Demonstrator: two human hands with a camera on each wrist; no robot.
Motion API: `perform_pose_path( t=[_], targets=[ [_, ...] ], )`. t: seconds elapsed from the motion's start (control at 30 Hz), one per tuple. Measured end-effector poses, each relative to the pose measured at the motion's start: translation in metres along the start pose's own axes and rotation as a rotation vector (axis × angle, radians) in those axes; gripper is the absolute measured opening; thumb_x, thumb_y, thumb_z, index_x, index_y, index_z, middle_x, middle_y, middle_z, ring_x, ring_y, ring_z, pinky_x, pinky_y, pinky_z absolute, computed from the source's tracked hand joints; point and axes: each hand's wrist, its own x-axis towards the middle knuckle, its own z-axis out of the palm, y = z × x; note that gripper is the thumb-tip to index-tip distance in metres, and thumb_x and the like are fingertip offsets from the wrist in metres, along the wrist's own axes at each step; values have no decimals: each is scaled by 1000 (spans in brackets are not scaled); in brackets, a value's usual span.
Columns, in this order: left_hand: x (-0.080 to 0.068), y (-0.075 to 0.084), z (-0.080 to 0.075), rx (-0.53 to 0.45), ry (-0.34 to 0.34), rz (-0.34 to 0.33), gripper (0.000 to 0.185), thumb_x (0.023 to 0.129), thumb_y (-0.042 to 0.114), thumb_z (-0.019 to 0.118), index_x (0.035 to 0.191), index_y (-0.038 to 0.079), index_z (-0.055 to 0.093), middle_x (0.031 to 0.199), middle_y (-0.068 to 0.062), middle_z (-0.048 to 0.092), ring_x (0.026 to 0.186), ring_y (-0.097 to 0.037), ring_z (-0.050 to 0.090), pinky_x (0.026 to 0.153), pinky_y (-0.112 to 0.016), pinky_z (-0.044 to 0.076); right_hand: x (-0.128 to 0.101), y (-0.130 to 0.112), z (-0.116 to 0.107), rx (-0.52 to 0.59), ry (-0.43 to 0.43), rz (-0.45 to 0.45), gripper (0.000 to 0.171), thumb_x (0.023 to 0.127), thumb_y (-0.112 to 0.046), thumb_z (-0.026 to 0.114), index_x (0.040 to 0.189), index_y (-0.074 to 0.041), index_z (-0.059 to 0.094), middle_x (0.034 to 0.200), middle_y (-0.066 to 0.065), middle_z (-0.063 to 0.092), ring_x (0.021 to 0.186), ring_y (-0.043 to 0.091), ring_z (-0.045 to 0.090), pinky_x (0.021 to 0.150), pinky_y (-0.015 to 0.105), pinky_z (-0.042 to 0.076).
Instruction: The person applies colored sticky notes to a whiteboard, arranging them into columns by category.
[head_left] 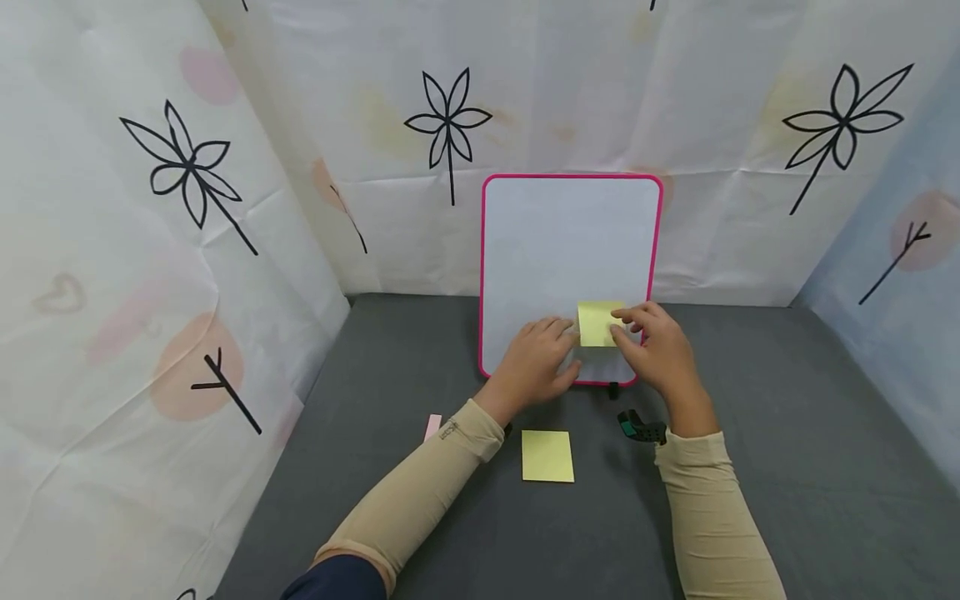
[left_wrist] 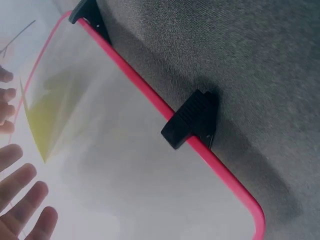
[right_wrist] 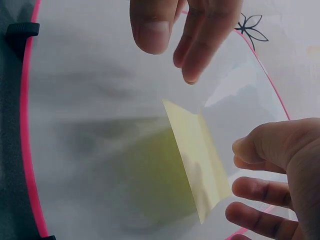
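Note:
A yellow sticky note (head_left: 596, 324) clings to the lower right of a pink-framed whiteboard (head_left: 562, 242). Seen from the right wrist, the note (right_wrist: 192, 160) lifts off the board along one edge and casts a shadow on it. My left hand (head_left: 534, 358) is just left of the note, its fingers spread and loosely bent. At the note's right edge is my right hand (head_left: 660, 346), thumb and fingers apart, with a gap between them and the note in the right wrist view. A second yellow sticky note (head_left: 547, 456) lies flat on the table between my forearms.
Black clip-like feet (left_wrist: 190, 120) hold the board's lower edge on the grey table (head_left: 787, 467). A pink strip (head_left: 432, 426) shows partly behind my left forearm. White cloth (head_left: 360, 100) with printed flowers hangs behind the board and on the left.

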Motion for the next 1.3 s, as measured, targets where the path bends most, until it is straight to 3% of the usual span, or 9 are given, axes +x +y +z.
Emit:
perform_pose_path(
  t=[0.37,0.57,0.67,0.87,1.13,1.3],
  targets=[
    [-28,-6,-11,-59,15,-9,31,99,33,70,116,8,79,107,-4,73,90,-20,70,79,-35,58,-3,-23,6,86,-74,-57,24,100,-13,72,121,-1,76,113,15,67,100,35,64,85,55,55],
    [-43,-4,-10,-51,13,4,31,98,34,72,115,10,80,106,-2,72,87,-19,69,73,-33,57,-8,-29,15,76,-129,-143,21,98,-11,75,117,-2,78,110,11,68,98,32,64,83,52,56],
    [-51,-3,-9,-68,1,-1,31,98,35,72,116,11,79,107,-1,72,87,-17,68,75,-33,56,-13,-33,16,16,-148,-197,22,96,-12,77,116,-2,79,108,12,68,98,31,64,80,50,57],
    [-67,-1,-11,-85,-18,2,30,98,37,74,113,12,80,106,-1,71,84,-16,66,72,-32,54,-24,-37,21,-126,-121,-333,20,90,-12,84,108,-4,81,104,12,70,90,29,64,70,44,56],
    [-85,-1,-8,-133,-57,8,31,96,36,76,112,11,80,95,0,68,76,-15,62,67,-31,52,-41,-37,30,-180,-117,-492,19,82,-8,88,100,-5,81,94,10,69,82,26,64,69,42,56],
    [-96,1,-7,-165,-100,8,29,96,35,77,111,11,80,95,-1,68,73,-13,59,65,-27,51,-55,-37,37,-164,-156,-504,22,82,-14,89,101,-7,81,96,7,68,85,24,64,72,41,57]
  ],
)
